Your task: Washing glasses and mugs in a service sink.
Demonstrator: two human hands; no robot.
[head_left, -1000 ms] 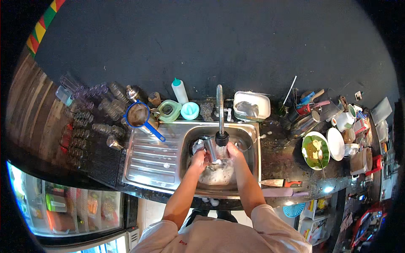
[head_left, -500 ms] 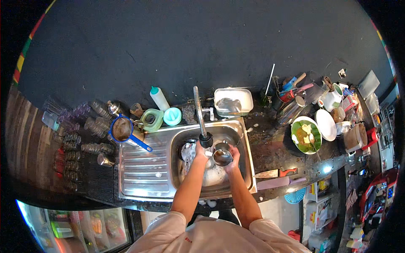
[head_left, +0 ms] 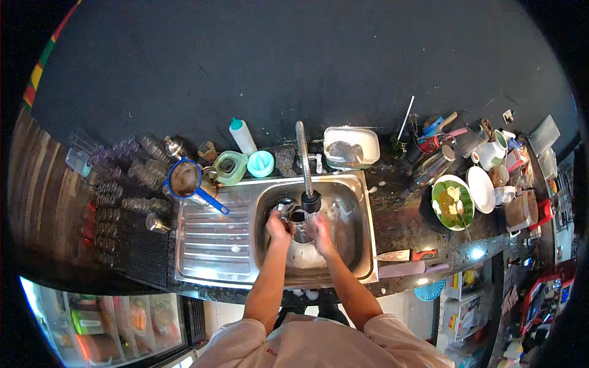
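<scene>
Both my hands are over the basin of a steel sink [head_left: 368, 245], beneath a black-tipped flexible faucet [head_left: 303, 159]. A shiny metal cup [head_left: 302, 233] is between them, its dark mouth turned up toward the spout. My left hand [head_left: 280, 228] is closed at the cup's left side; its fingertips are partly hidden. Along the other side, my right hand [head_left: 321, 232] curls against the cup, slightly blurred. Behind my left hand, other dark and shiny ware [head_left: 279, 205] lies in the basin, too obscured to name. Whitish suds or water cover the basin floor.
A blue-rimmed strainer [head_left: 185, 179] rests at the ribbed drainboard's [head_left: 215, 245] far left corner. Several glasses [head_left: 107, 214] stand further left. A white tub [head_left: 351, 147] sits behind the basin. To the right lie a red-handled knife [head_left: 399, 255] and a plate with leaf and food scraps [head_left: 454, 202].
The metal cup has moved left and under the spout, its mouth now turned up. My right hand has shifted left with it, and my left hand has drawn back left from the faucet.
</scene>
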